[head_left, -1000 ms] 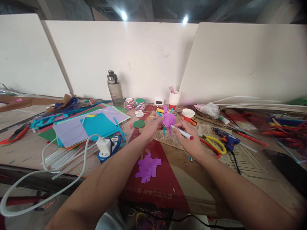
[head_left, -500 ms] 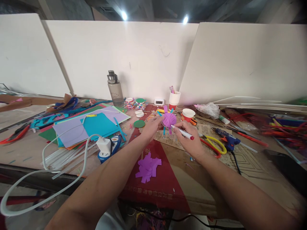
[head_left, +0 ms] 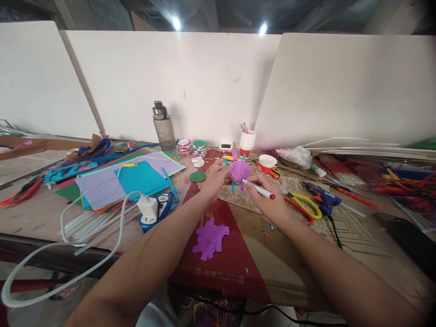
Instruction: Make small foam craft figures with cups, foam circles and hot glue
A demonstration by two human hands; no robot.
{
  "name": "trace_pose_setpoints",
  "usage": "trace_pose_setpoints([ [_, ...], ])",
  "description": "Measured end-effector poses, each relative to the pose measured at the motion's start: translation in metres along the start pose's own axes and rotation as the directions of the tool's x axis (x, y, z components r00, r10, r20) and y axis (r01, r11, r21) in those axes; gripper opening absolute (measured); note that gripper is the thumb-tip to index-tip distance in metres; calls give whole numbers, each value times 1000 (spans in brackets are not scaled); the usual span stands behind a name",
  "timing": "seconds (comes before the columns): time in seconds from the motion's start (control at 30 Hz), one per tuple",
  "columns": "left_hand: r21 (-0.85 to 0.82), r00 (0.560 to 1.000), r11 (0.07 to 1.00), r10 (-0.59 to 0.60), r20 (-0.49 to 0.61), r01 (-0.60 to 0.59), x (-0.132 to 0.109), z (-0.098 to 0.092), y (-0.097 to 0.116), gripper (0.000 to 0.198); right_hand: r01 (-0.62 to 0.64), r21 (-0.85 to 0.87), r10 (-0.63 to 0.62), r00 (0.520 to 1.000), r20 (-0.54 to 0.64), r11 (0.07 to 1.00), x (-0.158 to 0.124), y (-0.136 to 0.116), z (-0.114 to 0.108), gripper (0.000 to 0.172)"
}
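In my left hand is a round purple paper craft with dark drawn lines, held at its left edge. Purple and blue strips stick out around its rim. My right hand grips a white marker with a red end, its tip at the lower edge of the purple disc. Whether the tip touches the paper I cannot tell. Below the hands, a pile of purple paper cutouts lies on the red part of the cardboard. A green paper disc rests left of my left hand.
Coloured paper sheets and a power strip with a white cable lie left. A bottle, stacked paper cups and a small clock stand behind. Yellow-handled scissors, a glue gun and a phone are right.
Both hands stay nearly in place. The lines on the purple disc look slightly different, and the marker tip has shifted only a little.
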State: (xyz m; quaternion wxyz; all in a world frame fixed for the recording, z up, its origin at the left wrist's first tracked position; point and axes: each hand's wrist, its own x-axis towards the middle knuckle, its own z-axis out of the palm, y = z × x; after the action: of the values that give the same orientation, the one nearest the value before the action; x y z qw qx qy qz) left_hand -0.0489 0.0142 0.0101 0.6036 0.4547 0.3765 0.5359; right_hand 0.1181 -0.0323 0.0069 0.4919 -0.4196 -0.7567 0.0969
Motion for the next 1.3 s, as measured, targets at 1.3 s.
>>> trace_pose_setpoints([
  [1.3,-11,1000,1000,18,13,-18,0,-1,-1,38,-28,-24,28,1000,-13,999,-1,5,2,7],
])
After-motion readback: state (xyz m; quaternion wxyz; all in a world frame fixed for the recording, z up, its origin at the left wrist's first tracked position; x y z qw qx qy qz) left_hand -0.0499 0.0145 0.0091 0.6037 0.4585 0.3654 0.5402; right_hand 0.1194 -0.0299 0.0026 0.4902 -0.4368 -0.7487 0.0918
